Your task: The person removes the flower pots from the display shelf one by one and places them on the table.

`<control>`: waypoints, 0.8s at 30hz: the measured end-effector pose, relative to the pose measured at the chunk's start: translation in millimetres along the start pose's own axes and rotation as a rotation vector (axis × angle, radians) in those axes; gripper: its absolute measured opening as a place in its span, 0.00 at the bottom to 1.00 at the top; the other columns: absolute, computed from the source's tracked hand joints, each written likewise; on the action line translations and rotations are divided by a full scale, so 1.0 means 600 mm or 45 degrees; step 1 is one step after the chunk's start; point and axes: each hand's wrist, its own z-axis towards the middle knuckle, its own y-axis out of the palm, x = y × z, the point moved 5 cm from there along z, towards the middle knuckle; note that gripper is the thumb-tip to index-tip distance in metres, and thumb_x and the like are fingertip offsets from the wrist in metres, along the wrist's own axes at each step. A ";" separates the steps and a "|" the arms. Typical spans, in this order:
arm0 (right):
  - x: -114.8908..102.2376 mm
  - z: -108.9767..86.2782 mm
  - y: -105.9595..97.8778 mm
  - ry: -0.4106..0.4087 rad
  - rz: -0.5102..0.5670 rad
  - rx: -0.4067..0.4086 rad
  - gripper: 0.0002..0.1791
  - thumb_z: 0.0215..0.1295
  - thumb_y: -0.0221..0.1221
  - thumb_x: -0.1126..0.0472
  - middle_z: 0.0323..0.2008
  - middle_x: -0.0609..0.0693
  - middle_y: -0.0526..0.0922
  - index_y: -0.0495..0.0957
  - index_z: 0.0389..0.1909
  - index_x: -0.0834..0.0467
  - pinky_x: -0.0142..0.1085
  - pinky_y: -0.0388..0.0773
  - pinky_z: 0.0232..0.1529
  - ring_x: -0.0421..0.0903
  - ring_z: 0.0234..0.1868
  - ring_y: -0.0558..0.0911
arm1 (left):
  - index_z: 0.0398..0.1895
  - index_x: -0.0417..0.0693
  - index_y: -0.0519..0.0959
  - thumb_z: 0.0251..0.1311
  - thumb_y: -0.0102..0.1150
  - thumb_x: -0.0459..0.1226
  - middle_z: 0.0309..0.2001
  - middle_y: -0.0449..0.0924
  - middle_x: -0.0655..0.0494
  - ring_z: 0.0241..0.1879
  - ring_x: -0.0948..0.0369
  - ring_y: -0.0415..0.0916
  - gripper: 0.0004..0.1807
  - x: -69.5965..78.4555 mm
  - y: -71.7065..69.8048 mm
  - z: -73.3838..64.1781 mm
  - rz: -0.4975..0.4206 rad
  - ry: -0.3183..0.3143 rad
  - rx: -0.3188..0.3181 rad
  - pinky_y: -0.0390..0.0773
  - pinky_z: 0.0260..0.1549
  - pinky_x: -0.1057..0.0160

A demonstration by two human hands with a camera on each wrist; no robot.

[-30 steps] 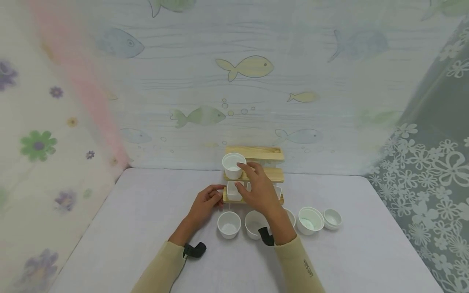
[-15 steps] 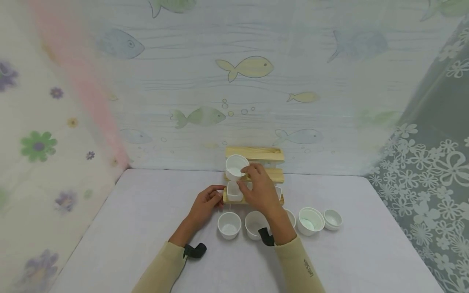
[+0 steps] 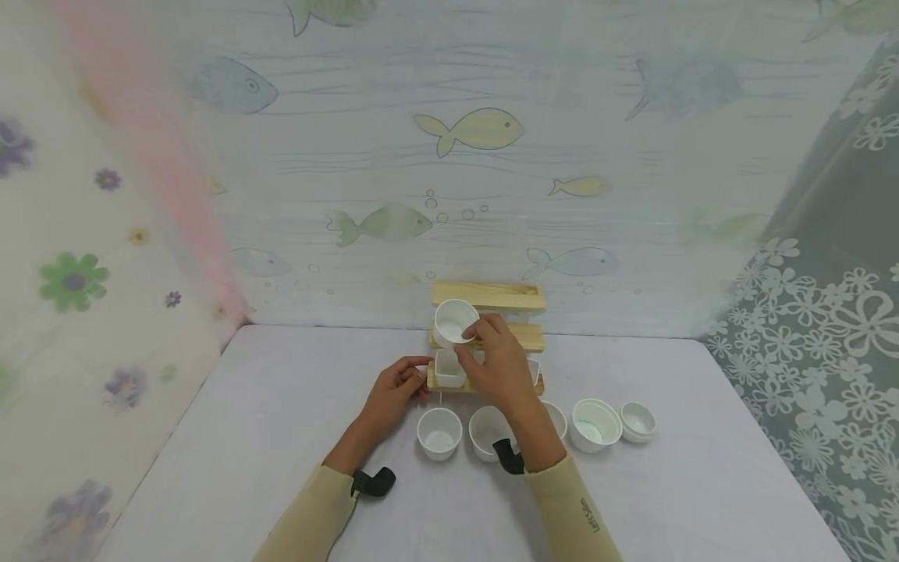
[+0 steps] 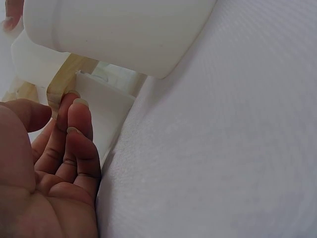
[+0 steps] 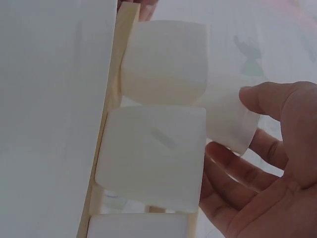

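Note:
A three-tier wooden rack with white side panels stands at the back of the table, its top board (image 3: 488, 295) bare. My right hand (image 3: 500, 363) pinches the rim of a round white cup (image 3: 449, 332) between thumb and fingers, at the left of the middle board (image 3: 528, 337). The right wrist view shows the thumb (image 5: 262, 99) on one side of that cup and fingers on the other. White square cups (image 3: 449, 368) line the lowest board, partly behind my right hand. At that board's left end, my left hand (image 3: 393, 390) holds the wood (image 4: 62, 82) between thumb and fingertips.
Several round white cups stand in a row before the rack, among them a left one (image 3: 439, 434), a wider one (image 3: 595, 425) and a small stacked one (image 3: 637, 421). My right forearm covers part of this row. A printed curtain (image 3: 351, 156) hangs behind the table.
The round cup has shifted slightly right and towards me in my right hand, and its opening tips more to the camera. My left hand has stayed at the rack's end.

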 end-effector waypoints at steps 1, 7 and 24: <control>0.000 0.000 0.000 0.000 -0.003 0.005 0.10 0.68 0.72 0.61 0.57 0.56 0.80 0.81 0.44 0.59 0.50 0.83 0.54 0.54 0.54 0.84 | 0.66 0.45 0.79 0.80 0.55 0.36 0.34 0.84 0.48 0.35 0.57 0.82 0.16 0.000 0.000 0.000 0.002 0.003 0.001 0.82 0.37 0.63; 0.001 0.000 -0.005 0.001 -0.006 0.031 0.10 0.68 0.72 0.61 0.55 0.53 0.80 0.81 0.42 0.58 0.49 0.83 0.53 0.52 0.52 0.83 | 0.66 0.46 0.79 0.80 0.55 0.36 0.35 0.84 0.46 0.35 0.56 0.82 0.16 0.000 0.000 0.001 0.018 0.006 0.001 0.82 0.37 0.64; -0.021 -0.005 -0.043 -0.066 0.084 0.140 0.09 0.66 0.72 0.62 0.57 0.56 0.81 0.80 0.39 0.57 0.47 0.83 0.53 0.49 0.48 0.83 | 0.66 0.43 0.78 0.81 0.55 0.39 0.36 0.84 0.45 0.36 0.57 0.81 0.17 0.004 0.001 0.001 0.038 -0.009 0.006 0.81 0.39 0.64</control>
